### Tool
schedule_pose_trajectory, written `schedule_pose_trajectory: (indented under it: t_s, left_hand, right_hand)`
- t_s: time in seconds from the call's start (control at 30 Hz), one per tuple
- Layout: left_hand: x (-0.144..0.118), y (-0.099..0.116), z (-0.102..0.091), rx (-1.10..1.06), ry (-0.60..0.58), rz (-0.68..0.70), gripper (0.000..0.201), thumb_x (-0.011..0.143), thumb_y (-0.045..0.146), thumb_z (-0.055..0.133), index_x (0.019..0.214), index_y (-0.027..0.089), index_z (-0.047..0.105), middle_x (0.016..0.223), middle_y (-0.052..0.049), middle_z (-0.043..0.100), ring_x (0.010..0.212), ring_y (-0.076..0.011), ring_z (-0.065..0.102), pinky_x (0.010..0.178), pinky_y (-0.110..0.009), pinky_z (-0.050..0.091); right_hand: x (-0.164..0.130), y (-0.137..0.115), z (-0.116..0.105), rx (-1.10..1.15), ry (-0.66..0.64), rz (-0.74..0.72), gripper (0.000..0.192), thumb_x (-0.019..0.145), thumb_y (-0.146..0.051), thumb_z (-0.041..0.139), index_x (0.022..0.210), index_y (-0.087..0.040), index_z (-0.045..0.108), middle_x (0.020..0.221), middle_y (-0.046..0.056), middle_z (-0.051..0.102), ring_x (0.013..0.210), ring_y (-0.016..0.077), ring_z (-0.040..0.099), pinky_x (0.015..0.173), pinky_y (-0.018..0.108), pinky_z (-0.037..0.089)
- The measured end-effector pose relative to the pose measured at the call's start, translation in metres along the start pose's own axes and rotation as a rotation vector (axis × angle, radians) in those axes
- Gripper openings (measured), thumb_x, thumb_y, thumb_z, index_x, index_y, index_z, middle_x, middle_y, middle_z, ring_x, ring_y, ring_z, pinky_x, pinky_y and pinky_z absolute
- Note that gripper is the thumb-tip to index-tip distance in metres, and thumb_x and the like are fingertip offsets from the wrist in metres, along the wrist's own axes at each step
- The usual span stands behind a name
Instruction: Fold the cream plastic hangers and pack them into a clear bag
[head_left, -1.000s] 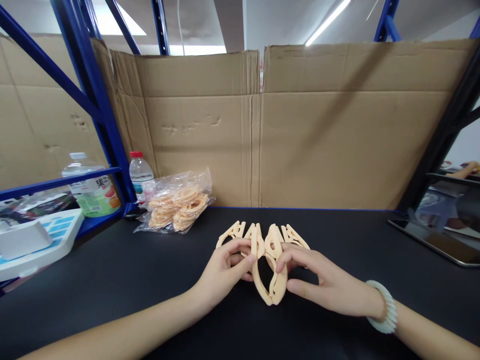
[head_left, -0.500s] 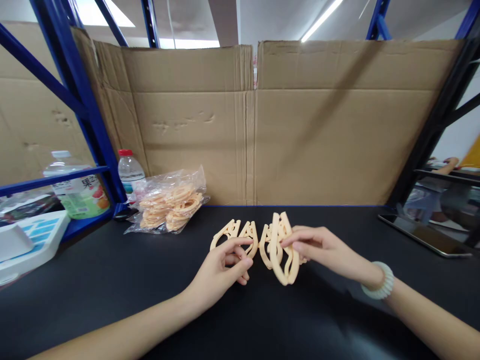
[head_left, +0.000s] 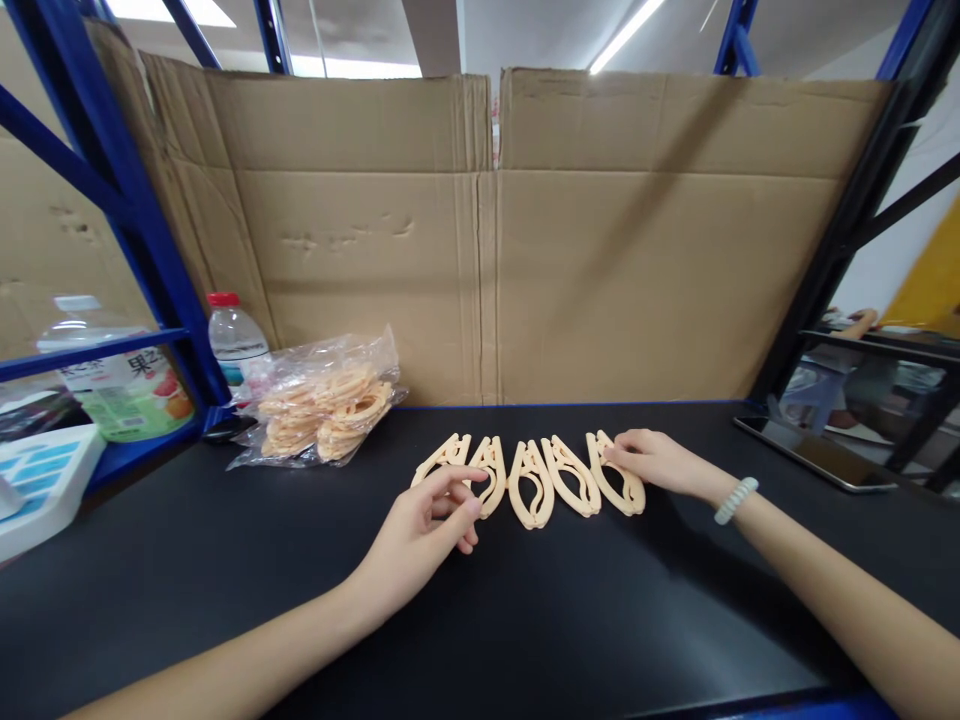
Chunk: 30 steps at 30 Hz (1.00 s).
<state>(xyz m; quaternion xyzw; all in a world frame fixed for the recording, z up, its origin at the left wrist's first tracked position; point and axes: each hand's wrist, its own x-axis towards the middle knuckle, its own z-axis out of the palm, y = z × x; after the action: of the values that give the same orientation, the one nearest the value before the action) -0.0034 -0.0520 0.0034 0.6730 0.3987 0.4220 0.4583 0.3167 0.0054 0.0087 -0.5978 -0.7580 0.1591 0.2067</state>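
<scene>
Several peach plastic clip pieces (head_left: pixel 531 483) lie flat in a row on the black table (head_left: pixel 225 590). My left hand (head_left: pixel 424 525) hovers at the row's left end, thumb and forefinger pinched near the leftmost pieces (head_left: pixel 450 458); whether it grips one I cannot tell. My right hand (head_left: pixel 656 462), with a white bracelet at the wrist, rests its fingertips on the rightmost piece (head_left: pixel 619 485), pressing it flat.
A clear bag of more peach pieces (head_left: pixel 322 410) sits back left, beside a water bottle (head_left: pixel 234 340) and a juice bottle (head_left: pixel 124 380) by the blue rack post (head_left: pixel 142 230). A cardboard wall (head_left: pixel 495 240) closes the back. A tablet (head_left: pixel 814 452) lies at right.
My right hand carried two pieces it held upright to the right and laid them flat at the row's right end. The left hand stayed near the left end.
</scene>
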Motion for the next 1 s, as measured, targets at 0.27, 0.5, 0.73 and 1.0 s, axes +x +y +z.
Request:
schedule_pose_trajectory:
  t_s: [0.27, 0.5, 0.73, 1.0]
  left_hand:
    - [-0.009, 0.004, -0.003, 0.701, -0.099, 0.413, 0.027, 0.087, 0.023, 0.050, 0.111, 0.024, 0.061, 0.101, -0.007, 0.064, 0.098, -0.0229, 0.056, 0.088, -0.038, 0.047]
    - [-0.018, -0.006, 0.001, 1.090, -0.169, 0.351, 0.061, 0.084, 0.045, 0.056, 0.141, 0.036, 0.038, 0.154, -0.012, 0.025, 0.140, -0.0440, 0.013, 0.105, -0.070, 0.009]
    - [-0.015, 0.000, 0.006, 1.116, -0.278, 0.068, 0.070, 0.084, 0.063, 0.047, 0.146, 0.040, 0.023, 0.157, -0.015, 0.012, 0.140, -0.0467, 0.003, 0.099, -0.077, 0.005]
    - [0.032, -0.013, 0.004, 1.164, -0.231, 0.030, 0.074, 0.082, 0.073, 0.037, 0.146, 0.038, 0.024, 0.157, -0.015, 0.009, 0.141, -0.0443, 0.001, 0.102, -0.072, 0.001]
  right_hand:
    - [-0.020, -0.027, -0.001, -0.142, 0.131, -0.186, 0.032, 0.089, -0.046, 0.046, 0.077, -0.019, 0.057, 0.086, 0.008, 0.058, 0.078, 0.0217, 0.055, 0.076, 0.038, 0.046]
    - [-0.057, -0.074, 0.036, -0.200, -0.109, -0.353, 0.068, 0.086, -0.064, 0.048, 0.145, -0.034, 0.033, 0.154, 0.010, 0.024, 0.140, 0.0404, 0.014, 0.107, 0.065, 0.014]
    - [-0.054, -0.072, 0.056, -0.218, -0.162, -0.329, 0.070, 0.087, -0.069, 0.039, 0.147, -0.041, 0.019, 0.157, 0.007, 0.014, 0.141, 0.0414, 0.003, 0.105, 0.071, 0.006]
    - [-0.003, -0.070, 0.061, -0.279, -0.139, -0.247, 0.072, 0.088, -0.072, 0.029, 0.148, -0.033, 0.025, 0.157, 0.010, 0.012, 0.142, 0.0381, 0.001, 0.107, 0.066, 0.005]
